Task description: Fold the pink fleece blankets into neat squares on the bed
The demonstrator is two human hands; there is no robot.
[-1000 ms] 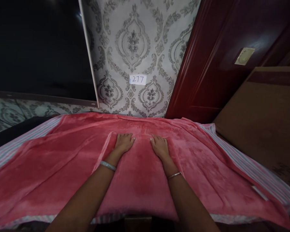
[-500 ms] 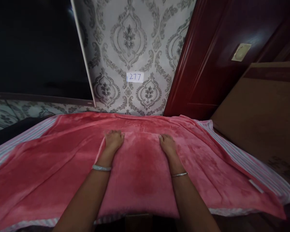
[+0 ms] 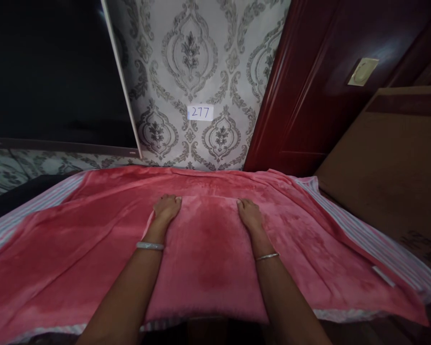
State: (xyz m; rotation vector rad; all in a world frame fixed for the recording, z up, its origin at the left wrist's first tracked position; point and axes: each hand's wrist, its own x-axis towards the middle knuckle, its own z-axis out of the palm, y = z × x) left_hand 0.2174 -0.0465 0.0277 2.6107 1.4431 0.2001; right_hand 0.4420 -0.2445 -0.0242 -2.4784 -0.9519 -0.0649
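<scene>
Pink plush covers almost everything near the person: a folded panel [image 3: 208,268] of this cloth lies flat in the middle of a wide pink blanket [image 3: 93,225], and I take the panel as the landmark. Whether it is a separate piece or a part of the blanket, I cannot tell.

At the panel's far left corner rests the left hand [image 3: 167,207], at its far right corner the right hand [image 3: 250,213], both with palm downward. Their fingers bend over the far edge and the thumbs point inward; I cannot tell if they pinch the cloth or only press on it.

As I judge, the laying of the panel is mostly done: it is flat, with a nearly straight far edge. To its left and right the blanket is spread out — creased, with uneven borders, and no fold is made there yet.

The pile looks soft and short, darker in a band along the panel's middle. Outward from the panel, a striped lining [image 3: 375,242] of grey, white and pink shows beyond the plush, smooth and thinner; a small white tag [image 3: 383,276] lies to the right. Beyond the panel stands wallpaper [image 3: 190,52] with a grey damask pattern, and a paper card [image 3: 200,112] marked 277 — flat and rectangular.
</scene>
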